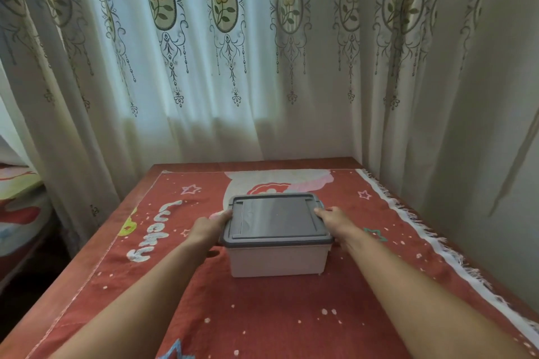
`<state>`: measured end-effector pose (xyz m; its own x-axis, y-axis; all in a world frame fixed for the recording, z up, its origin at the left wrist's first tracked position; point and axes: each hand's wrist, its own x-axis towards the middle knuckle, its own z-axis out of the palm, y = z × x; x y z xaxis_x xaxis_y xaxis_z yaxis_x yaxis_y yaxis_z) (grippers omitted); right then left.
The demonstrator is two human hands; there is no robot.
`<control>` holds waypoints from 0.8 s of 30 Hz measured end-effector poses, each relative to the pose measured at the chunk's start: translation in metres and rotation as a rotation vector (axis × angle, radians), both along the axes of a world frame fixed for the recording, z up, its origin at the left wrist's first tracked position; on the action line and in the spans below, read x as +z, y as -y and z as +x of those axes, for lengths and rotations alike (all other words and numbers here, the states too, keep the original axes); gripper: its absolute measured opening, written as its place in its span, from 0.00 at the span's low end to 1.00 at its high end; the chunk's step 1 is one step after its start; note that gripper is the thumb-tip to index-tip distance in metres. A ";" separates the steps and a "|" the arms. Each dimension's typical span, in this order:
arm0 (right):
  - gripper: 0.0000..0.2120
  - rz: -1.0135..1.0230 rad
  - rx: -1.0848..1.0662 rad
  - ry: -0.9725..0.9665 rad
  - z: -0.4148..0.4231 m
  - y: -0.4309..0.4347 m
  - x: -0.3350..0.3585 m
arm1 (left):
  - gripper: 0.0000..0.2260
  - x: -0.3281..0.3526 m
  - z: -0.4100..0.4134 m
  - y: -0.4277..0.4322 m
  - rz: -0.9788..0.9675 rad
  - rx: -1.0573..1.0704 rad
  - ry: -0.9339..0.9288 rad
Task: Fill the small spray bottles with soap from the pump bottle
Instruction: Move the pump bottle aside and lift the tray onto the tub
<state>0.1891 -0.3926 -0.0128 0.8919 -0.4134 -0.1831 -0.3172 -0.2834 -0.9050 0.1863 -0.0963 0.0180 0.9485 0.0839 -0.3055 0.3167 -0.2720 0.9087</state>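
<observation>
Neither the small spray bottles nor the pump bottle can be seen; they are probably shut inside the box (277, 259), whose pale walls are opaque, so the coming move likely turns on its grey lid (274, 220). The box stands square to the person on the red mat (262, 315) covering the desk (262, 162), directly between the two hands and equally near each. The left hand (211, 226) grips the lid's left rim and the right hand (335, 217) the right rim beside a side latch, fingers (226, 214) curled onto the edge. The lid's slightly longer axis runs left to right, from hand to hand. The box carries no readable label; the mat reads "Lucky" (157, 230) in white, left of the box.
</observation>
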 end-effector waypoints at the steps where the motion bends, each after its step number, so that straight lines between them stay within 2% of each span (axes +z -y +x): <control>1: 0.27 0.065 -0.013 0.002 -0.003 -0.006 0.004 | 0.22 0.000 0.000 0.002 -0.016 0.003 -0.009; 4: 0.14 0.209 -0.021 -0.034 -0.017 -0.017 0.013 | 0.20 0.007 -0.004 0.007 -0.070 0.000 -0.040; 6: 0.12 0.270 -0.007 -0.059 -0.019 -0.016 0.011 | 0.20 0.008 -0.008 0.008 -0.119 0.021 -0.058; 10: 0.11 0.324 -0.021 -0.039 -0.022 -0.019 0.016 | 0.20 0.008 -0.014 0.012 -0.147 0.079 -0.035; 18: 0.12 0.325 -0.028 -0.026 -0.024 -0.021 0.018 | 0.12 0.016 -0.016 0.007 -0.249 0.000 -0.155; 21: 0.13 0.315 -0.037 -0.032 -0.025 -0.021 0.017 | 0.17 0.013 -0.020 0.020 -0.315 0.042 -0.075; 23: 0.15 0.282 -0.034 -0.031 -0.025 -0.020 0.017 | 0.27 0.005 -0.020 0.031 -0.328 0.078 0.055; 24: 0.16 0.265 -0.036 -0.025 -0.023 -0.020 0.016 | 0.35 0.002 -0.020 0.036 -0.302 0.093 0.121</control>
